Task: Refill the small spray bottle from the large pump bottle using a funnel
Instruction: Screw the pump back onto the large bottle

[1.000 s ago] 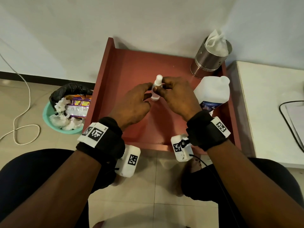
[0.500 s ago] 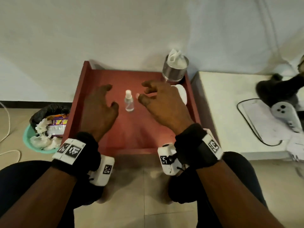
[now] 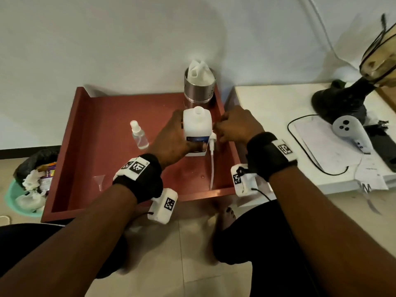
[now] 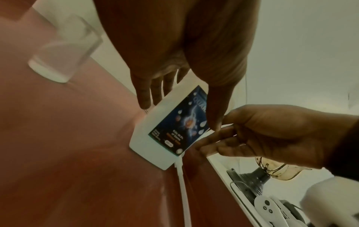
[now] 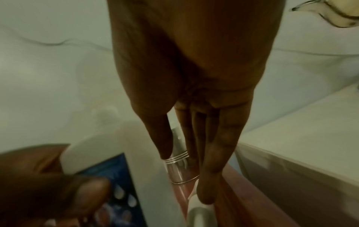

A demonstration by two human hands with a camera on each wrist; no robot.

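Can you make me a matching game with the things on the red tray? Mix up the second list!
Things:
1. large pump bottle
2. small spray bottle
3. funnel
4. pump with tube

Where or how:
A. lies near the tray's front left
B. stands alone, cap on
C. gripped by the left hand, neck open
D. lies on the tray beside the big bottle

Pairs: 1-C, 2-B, 3-A, 4-D

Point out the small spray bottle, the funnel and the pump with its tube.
small spray bottle (image 3: 140,137): head view, on its clear body.
funnel (image 3: 99,180): head view, on its clear cone, lying on the tray.
pump with its tube (image 3: 212,166): head view, midway along the white tube.
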